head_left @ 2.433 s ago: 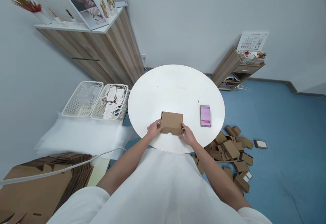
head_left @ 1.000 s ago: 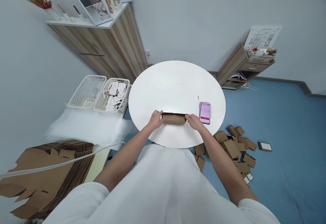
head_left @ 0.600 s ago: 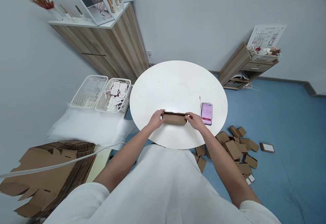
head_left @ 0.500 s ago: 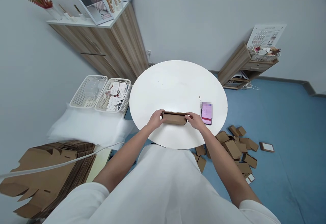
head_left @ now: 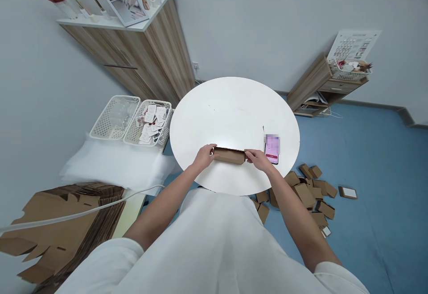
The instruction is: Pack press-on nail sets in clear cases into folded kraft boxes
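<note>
A small brown cardboard box [head_left: 230, 155] rests on the near part of the round white table [head_left: 234, 106], seen edge-on. My left hand [head_left: 203, 156] grips its left end with fingers curled. Gripping the right end the same way is my right hand [head_left: 257, 159]. A phone [head_left: 272, 148] with a pink screen lies on the table just right of my right hand.
Several folded brown boxes [head_left: 307, 191] are strewn on the blue floor at the right. Two white baskets [head_left: 133, 122] stand at the left, one holding cards. A stack of flat cardboard blanks [head_left: 60, 222] lies at lower left. A wooden cabinet [head_left: 133, 57] stands behind.
The box went from lying flat with its top showing to being held edge-on between both hands. My hands moved from its near corners to its two ends.
</note>
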Motion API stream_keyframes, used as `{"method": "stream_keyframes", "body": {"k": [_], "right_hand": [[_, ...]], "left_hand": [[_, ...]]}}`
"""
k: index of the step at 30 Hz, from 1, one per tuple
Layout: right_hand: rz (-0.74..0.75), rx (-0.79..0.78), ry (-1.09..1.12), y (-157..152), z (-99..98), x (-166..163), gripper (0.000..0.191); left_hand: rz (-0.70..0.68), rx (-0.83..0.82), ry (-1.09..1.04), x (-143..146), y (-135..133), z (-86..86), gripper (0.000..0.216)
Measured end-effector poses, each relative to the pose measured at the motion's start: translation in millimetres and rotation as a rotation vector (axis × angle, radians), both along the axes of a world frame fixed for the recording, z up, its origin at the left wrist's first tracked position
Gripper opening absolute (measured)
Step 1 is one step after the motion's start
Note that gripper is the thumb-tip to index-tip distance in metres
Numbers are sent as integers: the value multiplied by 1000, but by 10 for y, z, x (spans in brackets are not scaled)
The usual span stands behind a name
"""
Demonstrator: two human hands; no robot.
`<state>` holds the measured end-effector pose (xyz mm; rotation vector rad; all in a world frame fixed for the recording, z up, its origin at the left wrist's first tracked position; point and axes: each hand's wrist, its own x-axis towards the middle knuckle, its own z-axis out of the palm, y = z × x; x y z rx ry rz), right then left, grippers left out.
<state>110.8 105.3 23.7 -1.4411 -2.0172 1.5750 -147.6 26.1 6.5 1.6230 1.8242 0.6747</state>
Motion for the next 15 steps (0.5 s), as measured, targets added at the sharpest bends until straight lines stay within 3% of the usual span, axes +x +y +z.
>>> {"method": "stream_keyframes", "body": {"k": [9, 15], "right_hand": [[-10, 14, -30, 9, -60, 20, 39], [95, 263, -118, -47, 7, 13, 36]], "left_hand": [[-76, 28, -8, -81, 20, -37, 39], [-202, 65, 26, -176, 22, 37, 38]]}}
